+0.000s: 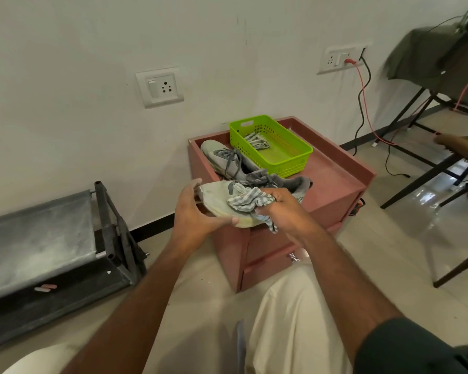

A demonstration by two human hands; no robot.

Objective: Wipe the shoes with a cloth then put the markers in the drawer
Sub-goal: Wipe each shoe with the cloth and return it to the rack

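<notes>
Above the red cabinet (333,184), the left hand (197,211) cups a shoe (216,198); the right hand (284,209) grips a cloth (246,201) against it.

Left hand (193,211) holds shoe (216,197); right hand (283,209) presses cloth (247,201) on it.

Pale greys against brick red and lime green

Off-white sneaker (219,201) with grey laces; grey-and-white striped cloth (247,202); lime-green basket (276,147); reddish-brown drawer cabinet (333,190); white wall (79,76).

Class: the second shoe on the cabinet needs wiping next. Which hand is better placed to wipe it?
Right. The right hand already grips the striped cloth; the left hand holds the near shoe.
</notes>
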